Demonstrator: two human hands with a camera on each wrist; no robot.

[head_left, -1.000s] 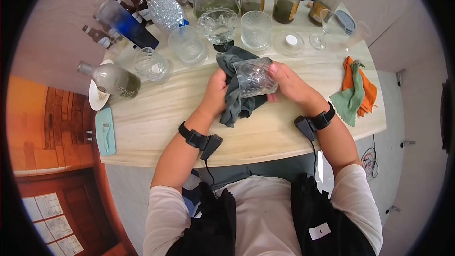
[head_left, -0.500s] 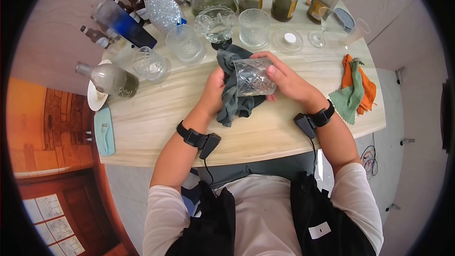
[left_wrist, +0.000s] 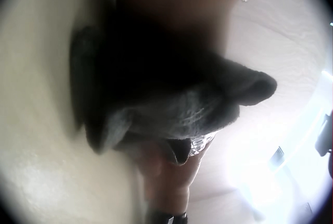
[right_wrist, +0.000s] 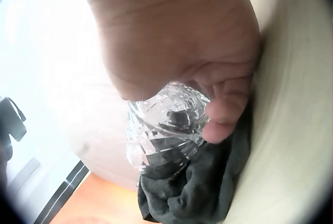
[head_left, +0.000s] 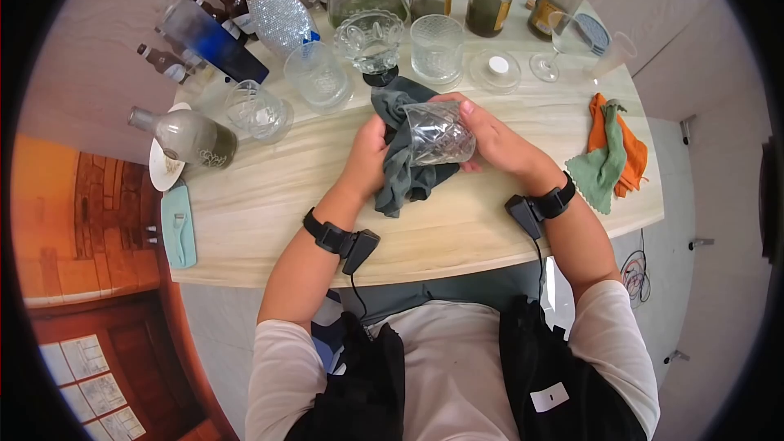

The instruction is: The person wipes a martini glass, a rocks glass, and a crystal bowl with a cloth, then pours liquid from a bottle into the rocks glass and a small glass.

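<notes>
A clear cut-glass tumbler [head_left: 441,134] lies on its side in the air above the table, its mouth toward the left. My right hand [head_left: 496,137] grips it around the base end, thumb on the upper side and fingers around the far side and beneath. A dark grey cloth [head_left: 398,171] is bunched against the tumbler's mouth and hangs below it. My left hand [head_left: 369,158] holds this cloth from the left, its fingers mostly hidden by the folds. In the right wrist view the tumbler [right_wrist: 167,125] meets the cloth [right_wrist: 200,187] at its rim.
Several glasses, including a footed bowl [head_left: 369,39] and a tumbler [head_left: 437,49], stand beyond my hands. Bottles line the back. A rounded bottle [head_left: 196,139] leans over a white plate [head_left: 163,170] at left. Green [head_left: 603,171] and orange cloths [head_left: 633,165] lie at right.
The tumbler has turned a little in my right hand, whose thumb and fingers have shifted around it. My left hand stays on the cloth in nearly the same place.
</notes>
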